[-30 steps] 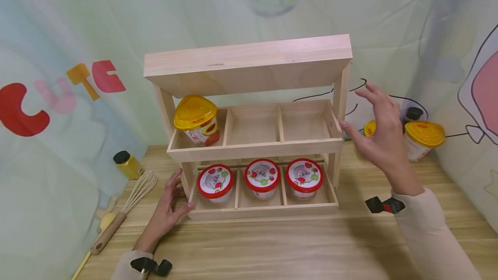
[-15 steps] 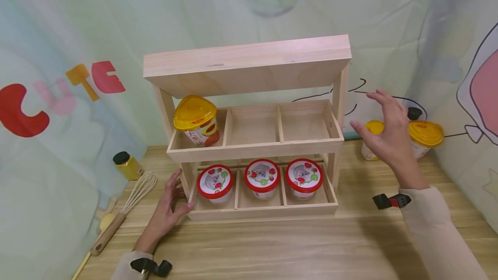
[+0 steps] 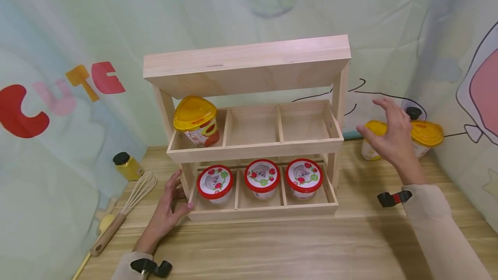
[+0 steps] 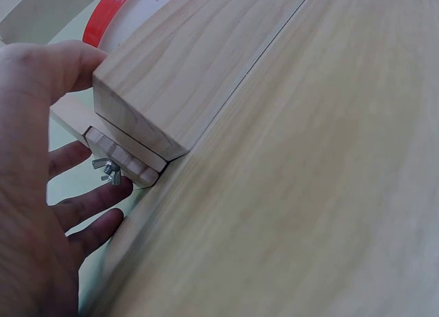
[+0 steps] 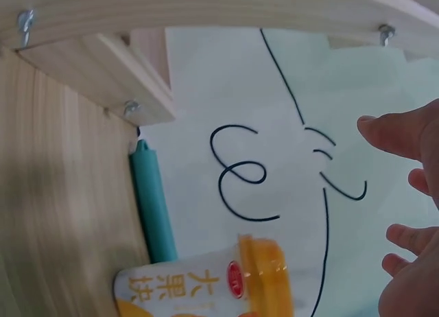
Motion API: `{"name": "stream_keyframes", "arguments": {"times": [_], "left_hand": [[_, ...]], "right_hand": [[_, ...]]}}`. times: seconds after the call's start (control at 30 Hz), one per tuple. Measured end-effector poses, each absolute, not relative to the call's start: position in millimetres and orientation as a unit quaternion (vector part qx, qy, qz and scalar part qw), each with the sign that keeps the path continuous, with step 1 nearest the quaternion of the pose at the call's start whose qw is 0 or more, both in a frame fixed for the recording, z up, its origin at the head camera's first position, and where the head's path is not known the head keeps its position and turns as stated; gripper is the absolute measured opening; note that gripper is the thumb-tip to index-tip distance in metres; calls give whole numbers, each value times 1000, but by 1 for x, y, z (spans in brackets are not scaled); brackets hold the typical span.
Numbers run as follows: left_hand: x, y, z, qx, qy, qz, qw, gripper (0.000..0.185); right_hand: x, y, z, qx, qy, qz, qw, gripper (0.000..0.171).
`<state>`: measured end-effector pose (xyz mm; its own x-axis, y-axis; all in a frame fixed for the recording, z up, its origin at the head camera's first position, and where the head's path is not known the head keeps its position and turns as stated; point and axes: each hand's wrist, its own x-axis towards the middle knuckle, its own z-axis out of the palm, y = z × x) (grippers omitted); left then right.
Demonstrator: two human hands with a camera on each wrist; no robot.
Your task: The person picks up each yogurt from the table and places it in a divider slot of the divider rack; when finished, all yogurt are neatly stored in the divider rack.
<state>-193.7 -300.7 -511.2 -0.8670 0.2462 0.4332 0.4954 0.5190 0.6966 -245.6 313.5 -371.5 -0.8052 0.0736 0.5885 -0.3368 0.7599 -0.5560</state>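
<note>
A wooden two-tier rack (image 3: 253, 149) stands on the table. Its upper tray holds one yellow-lidded cup (image 3: 196, 120) in the left compartment. The lower tray holds three red-lidded cups (image 3: 215, 181) (image 3: 262, 175) (image 3: 304, 175). My left hand (image 3: 171, 204) rests against the rack's lower left corner (image 4: 130, 104), thumb on the front rail and straight fingers beside the post. To the right of the rack, my right hand (image 3: 385, 131) hovers with fingers spread, holding nothing, just over a small yellow-lidded cup (image 3: 369, 147) (image 5: 206, 286). A larger yellow-lidded cup (image 3: 427, 135) stands behind that hand.
A dark-capped bottle (image 3: 413, 112) stands by the right wall. A whisk (image 3: 136, 193), a yellow jar with a black cap (image 3: 127, 164) and a yellow utensil (image 3: 105, 221) lie left of the rack. A teal strip (image 5: 152, 200) runs along the wall base. Printed cloth walls close in on three sides.
My right hand has moved right and down, from beside the rack's right post to just over the small yellow-lidded cup. The left hand has stayed at the rack's corner.
</note>
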Motion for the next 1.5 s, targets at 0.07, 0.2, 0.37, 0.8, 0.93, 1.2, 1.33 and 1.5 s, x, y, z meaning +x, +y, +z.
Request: {"name": "stream_keyframes", "arguments": {"times": [0.07,0.2,0.37,0.8,0.93,1.2,1.33,1.5], "left_hand": [[-194,-301,-512,-218,-859,-441,142,103],[-195,-301,-513,-221,-856,-444,143,103],[-195,-302,-512,-219,-857,-444,140,103],[-195,-303,-513,-215,-861,-439,139,103],[-194,-303,-512,-214,-861,-439,138,103],[-193,-301,-511,-208,-866,-434,137,102],[-193,-301,-510,-208,-866,-432,140,103],[-193,-301,-511,-210,-865,-435,139,103]], "right_hand": [[-248,317,-376,67,-893,336,292,80],[-252,324,-383,55,-901,331,275,80],[-257,330,-390,47,-906,330,260,80],[-268,344,-412,32,-924,308,224,78],[-268,345,-421,21,-930,305,204,75],[-270,345,-433,18,-932,302,198,64],[-270,343,-437,2,-934,302,193,57],[-270,343,-446,7,-922,319,218,53]]}}
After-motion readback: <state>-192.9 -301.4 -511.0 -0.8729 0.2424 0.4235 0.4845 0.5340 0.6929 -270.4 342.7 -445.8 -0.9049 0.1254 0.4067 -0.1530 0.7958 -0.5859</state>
